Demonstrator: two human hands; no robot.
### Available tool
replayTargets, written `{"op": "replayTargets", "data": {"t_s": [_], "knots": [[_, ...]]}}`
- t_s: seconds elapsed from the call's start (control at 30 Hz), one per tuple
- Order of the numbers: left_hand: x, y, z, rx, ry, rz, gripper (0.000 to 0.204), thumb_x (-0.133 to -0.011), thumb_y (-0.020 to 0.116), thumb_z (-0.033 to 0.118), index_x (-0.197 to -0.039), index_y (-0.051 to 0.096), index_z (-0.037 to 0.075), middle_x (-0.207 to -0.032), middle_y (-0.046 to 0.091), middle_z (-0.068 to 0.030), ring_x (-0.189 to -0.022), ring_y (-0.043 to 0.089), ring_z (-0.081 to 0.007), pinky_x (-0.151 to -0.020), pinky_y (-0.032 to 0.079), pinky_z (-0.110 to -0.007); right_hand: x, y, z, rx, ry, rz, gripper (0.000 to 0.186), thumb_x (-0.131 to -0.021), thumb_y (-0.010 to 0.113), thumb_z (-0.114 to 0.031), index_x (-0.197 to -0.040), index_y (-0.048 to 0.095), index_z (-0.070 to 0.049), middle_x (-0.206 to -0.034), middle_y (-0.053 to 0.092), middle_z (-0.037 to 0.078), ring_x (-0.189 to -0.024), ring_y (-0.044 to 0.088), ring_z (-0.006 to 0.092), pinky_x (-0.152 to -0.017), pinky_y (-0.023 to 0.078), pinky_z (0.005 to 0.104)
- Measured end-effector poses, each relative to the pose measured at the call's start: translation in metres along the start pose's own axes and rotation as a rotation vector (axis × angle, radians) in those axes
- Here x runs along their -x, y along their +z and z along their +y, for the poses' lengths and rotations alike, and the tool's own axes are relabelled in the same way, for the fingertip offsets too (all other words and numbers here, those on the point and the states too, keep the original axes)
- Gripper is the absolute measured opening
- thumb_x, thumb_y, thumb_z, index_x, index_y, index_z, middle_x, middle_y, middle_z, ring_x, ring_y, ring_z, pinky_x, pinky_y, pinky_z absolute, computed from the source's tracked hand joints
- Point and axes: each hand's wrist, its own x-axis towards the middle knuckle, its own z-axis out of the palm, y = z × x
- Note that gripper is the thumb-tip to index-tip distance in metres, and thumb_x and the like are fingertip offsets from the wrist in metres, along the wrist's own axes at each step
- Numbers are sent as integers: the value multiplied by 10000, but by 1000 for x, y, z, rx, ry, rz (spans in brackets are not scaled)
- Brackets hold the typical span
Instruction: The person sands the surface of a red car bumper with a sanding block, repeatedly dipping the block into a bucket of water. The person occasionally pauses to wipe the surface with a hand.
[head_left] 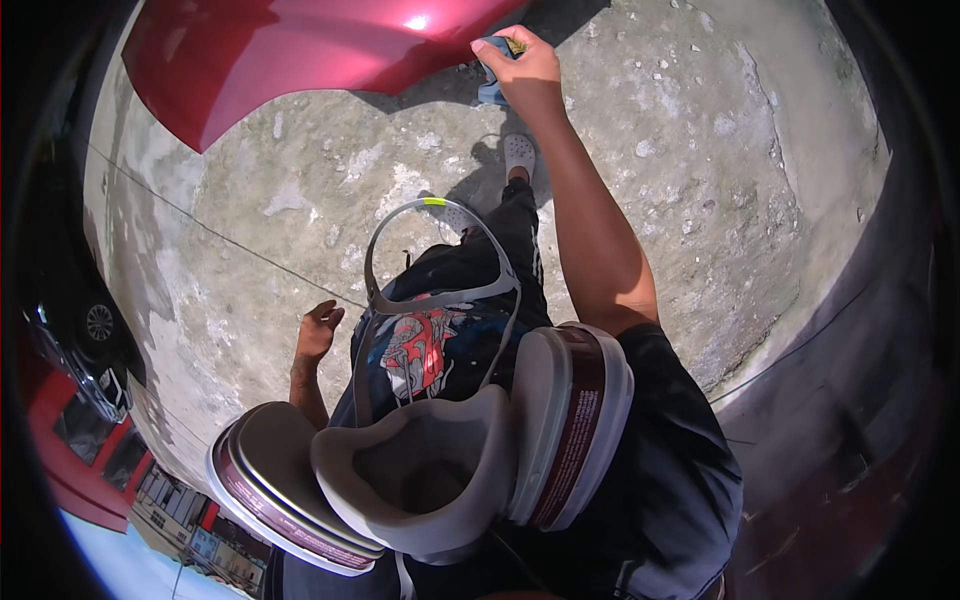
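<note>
My right hand (517, 68) is stretched out beside the edge of a glossy red car body panel (250, 60). Pinched between its thumb and fingers is a blue-grey cloth (492, 92), with a yellowish patch showing near the fingertips; I cannot make out what that patch is. Low at my left side hangs my left hand (319, 331), empty, its fingers loosely bent and apart. A grey respirator mask (425, 460) with two round filter cartridges hangs at my chest. Its grey head strap (440, 297) loops out in front of my printed dark shirt.
Rough, patchy concrete (680, 190) lies underfoot, with a thin dark line (230, 240) crossing it on the left. My light clog (519, 152) stands below the panel. Farther left are a black car (95, 330) and a red vehicle (75, 440).
</note>
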Motion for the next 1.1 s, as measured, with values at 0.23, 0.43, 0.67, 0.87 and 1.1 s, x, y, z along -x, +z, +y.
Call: {"op": "replayTargets", "data": {"t_s": [0.23,0.43,0.67,0.87,1.1], "knots": [[-11,-10,-2,-29,90,-22,459,-895,662,276,-1211,599,-50,-1151,651,-245,-1071,649,-315,-886,513,-363,36,-15,31,-14,161,67,305,-769,774,-294,-870,665,-28,-669,631,58,-586,555,141,-575,467,309],[-18,-25,5,-75,71,-59,449,-890,666,266,-1207,604,-46,-1113,666,-241,-1053,656,-313,-869,515,-361,57,20,50,-279,112,147,296,-789,764,-273,-887,656,-16,-673,634,70,-607,557,141,-576,463,301],[-11,-41,14,-161,91,-35,434,-886,668,262,-1204,612,-29,-1096,671,-241,-1043,659,-318,-869,514,-361,60,59,31,-394,118,262,307,-806,752,-248,-924,639,12,-704,634,80,-629,563,145,-587,471,318],[7,-50,17,-185,23,-23,435,-887,665,262,-1203,611,-31,-1097,672,-239,-1046,658,-318,-874,513,-357,41,66,19,-432,16,400,209,-840,728,-155,-910,613,5,-703,641,56,-585,618,118,-534,495,285],[15,-43,-40,-58,53,16,451,-885,662,272,-1194,610,-52,-1106,668,-243,-1061,653,-325,-884,509,-360,45,78,-12,-1164,351,270,152,-928,487,-86,-817,495,-189,-689,422,-35,-531,409,97,-446,325,235]]}}
